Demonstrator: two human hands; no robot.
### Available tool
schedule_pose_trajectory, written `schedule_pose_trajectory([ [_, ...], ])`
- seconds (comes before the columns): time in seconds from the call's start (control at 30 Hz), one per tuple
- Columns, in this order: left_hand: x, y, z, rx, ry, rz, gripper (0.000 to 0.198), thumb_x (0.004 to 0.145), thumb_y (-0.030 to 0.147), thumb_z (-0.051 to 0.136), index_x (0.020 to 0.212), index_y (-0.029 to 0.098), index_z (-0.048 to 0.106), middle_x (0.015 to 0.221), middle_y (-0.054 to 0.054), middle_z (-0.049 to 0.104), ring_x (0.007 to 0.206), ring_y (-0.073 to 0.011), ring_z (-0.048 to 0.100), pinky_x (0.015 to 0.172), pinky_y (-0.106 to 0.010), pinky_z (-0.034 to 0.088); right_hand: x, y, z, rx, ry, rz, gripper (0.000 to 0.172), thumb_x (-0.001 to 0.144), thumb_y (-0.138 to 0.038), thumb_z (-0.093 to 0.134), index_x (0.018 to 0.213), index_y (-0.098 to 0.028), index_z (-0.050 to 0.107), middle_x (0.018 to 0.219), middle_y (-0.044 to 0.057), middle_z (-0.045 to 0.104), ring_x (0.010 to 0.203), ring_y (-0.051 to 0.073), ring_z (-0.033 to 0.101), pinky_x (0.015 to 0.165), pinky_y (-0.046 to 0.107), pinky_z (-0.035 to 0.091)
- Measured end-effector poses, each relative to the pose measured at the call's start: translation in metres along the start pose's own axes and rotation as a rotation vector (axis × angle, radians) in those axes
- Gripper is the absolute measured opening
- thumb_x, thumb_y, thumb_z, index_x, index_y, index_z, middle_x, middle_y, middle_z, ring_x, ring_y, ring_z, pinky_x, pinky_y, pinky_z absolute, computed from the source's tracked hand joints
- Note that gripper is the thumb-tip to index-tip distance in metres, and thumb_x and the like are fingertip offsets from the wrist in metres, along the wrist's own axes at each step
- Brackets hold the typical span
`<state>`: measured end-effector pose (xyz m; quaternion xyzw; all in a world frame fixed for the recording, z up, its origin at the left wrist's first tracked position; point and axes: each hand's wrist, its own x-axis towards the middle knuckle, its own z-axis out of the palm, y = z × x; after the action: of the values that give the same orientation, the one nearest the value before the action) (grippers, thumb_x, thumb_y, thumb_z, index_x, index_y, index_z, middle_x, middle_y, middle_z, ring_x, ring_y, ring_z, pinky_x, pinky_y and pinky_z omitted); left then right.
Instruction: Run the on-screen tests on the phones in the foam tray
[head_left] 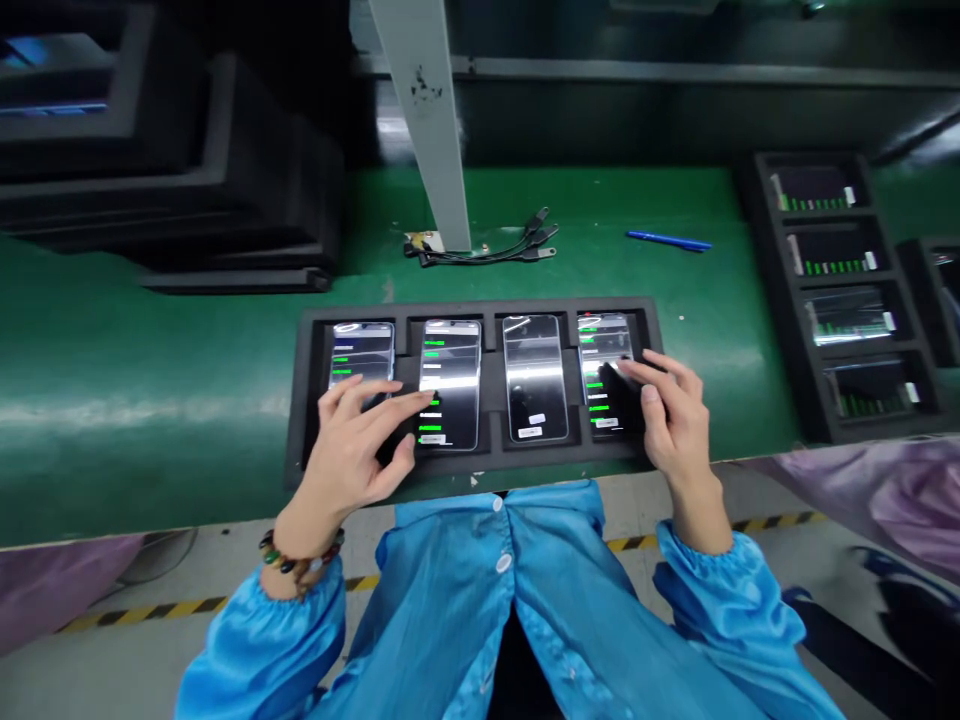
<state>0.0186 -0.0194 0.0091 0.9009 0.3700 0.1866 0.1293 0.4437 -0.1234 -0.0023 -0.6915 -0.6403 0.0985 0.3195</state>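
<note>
Several smartphones lie face up in the slots of a black foam tray [491,385]. My left hand [360,430] is open over the tray's left side, its index fingertip at the screen of the second smartphone [457,370]. Its other fingers partly cover the leftmost smartphone [364,350]. My right hand [675,410] is open as well, with a fingertip at the screen of the rightmost smartphone [604,350]. Between the hands, the third smartphone [534,365] has a dark screen with small white labels near its bottom. The other screens show green and white lines.
Stacked black trays [247,190] rise at the back left. Short black cables [487,258] lie by a grey post [427,120], and a blue pen [669,240] is to their right. Another tray of phones [874,270] stands at the right of the green table [187,400].
</note>
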Motion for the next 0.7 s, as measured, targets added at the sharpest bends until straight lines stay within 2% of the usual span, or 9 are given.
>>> schedule_pose_trajectory([
  [0.1,0.0,0.0,0.0,-0.003,-0.033,-0.031,0.044,0.099,0.029,0.058,0.141,0.027,0.071,0.123,-0.009,0.082,0.129,-0.0347,0.067,0.125,-0.057,0.03,0.001,0.0,0.0,-0.021,-0.004,-0.019,0.037,0.115,-0.032,0.046,0.135,-0.032,0.077,0.136,0.005,0.08,0.142,0.031,0.066,0.124,0.059,0.044],
  [0.23,0.003,0.001,0.002,0.007,-0.07,-0.09,0.053,0.101,0.034,0.054,0.152,0.023,0.064,0.132,-0.013,0.078,0.137,-0.037,0.062,0.128,-0.059,0.027,0.002,0.0,0.001,-0.048,-0.025,0.019,0.04,0.115,-0.035,0.047,0.147,-0.031,0.07,0.144,0.007,0.077,0.148,0.031,0.061,0.124,0.059,0.045],
  [0.37,0.004,0.001,0.003,-0.009,-0.05,-0.093,0.055,0.101,0.035,0.054,0.154,0.026,0.063,0.133,-0.012,0.078,0.136,-0.036,0.063,0.129,-0.058,0.027,-0.001,0.001,0.0,-0.051,0.003,-0.004,0.04,0.113,-0.032,0.045,0.14,-0.03,0.075,0.139,0.008,0.079,0.144,0.032,0.065,0.123,0.06,0.048],
  [0.57,-0.002,0.003,0.002,0.019,0.138,-0.116,0.049,0.1,0.031,0.055,0.148,0.027,0.069,0.129,-0.009,0.081,0.129,-0.0329,0.068,0.128,-0.057,0.031,-0.008,0.008,-0.005,-0.079,0.017,-0.072,0.033,0.11,-0.03,0.052,0.121,-0.028,0.083,0.136,0.01,0.078,0.135,0.034,0.07,0.116,0.06,0.05],
  [0.63,-0.006,0.003,0.001,0.02,0.215,-0.168,0.043,0.102,0.029,0.053,0.139,0.026,0.074,0.125,-0.009,0.081,0.127,-0.0316,0.069,0.127,-0.057,0.034,-0.007,0.002,-0.004,-0.086,0.021,-0.091,0.033,0.109,-0.029,0.053,0.122,-0.027,0.083,0.138,0.011,0.077,0.133,0.035,0.07,0.117,0.061,0.048],
  [0.7,-0.013,0.001,-0.001,0.018,0.282,-0.258,0.039,0.104,0.027,0.05,0.131,0.025,0.078,0.122,-0.01,0.081,0.125,-0.0303,0.07,0.127,-0.057,0.036,-0.005,-0.015,0.004,-0.064,0.001,-0.118,0.034,0.109,-0.027,0.052,0.127,-0.027,0.081,0.139,0.012,0.076,0.135,0.035,0.069,0.117,0.06,0.047],
])
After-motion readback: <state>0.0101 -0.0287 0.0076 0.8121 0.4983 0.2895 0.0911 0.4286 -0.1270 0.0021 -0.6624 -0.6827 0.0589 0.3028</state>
